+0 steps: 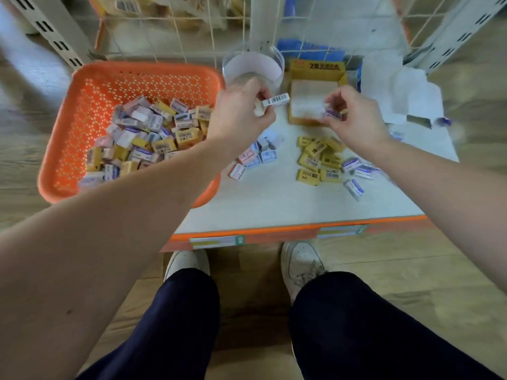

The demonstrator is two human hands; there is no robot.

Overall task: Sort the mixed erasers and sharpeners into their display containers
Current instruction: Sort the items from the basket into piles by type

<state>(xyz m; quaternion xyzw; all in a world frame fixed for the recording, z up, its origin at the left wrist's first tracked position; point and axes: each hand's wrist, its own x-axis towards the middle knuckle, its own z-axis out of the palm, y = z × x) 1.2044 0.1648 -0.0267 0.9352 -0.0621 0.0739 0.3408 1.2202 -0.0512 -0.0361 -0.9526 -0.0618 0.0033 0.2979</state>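
An orange perforated basket (90,86) on the left holds several mixed yellow, white and purple erasers and sharpeners. My left hand (241,116) pinches a small white item with a barcode (275,100) just below a clear round tub (252,67). My right hand (354,119) pinches a small purple-and-white item (330,114) over an open yellow cardboard box (315,69). On the white shelf (274,198) lie three loose groups: pink and blue pieces (258,154), yellow erasers (318,157) and purple-white erasers (356,174).
A wire grid (192,26) backs the shelf, with packaged goods behind it. White paper or plastic wrapping (406,86) lies at the right rear. The shelf's orange front edge (274,234) carries price labels. My legs and white shoes stand on the wooden floor below.
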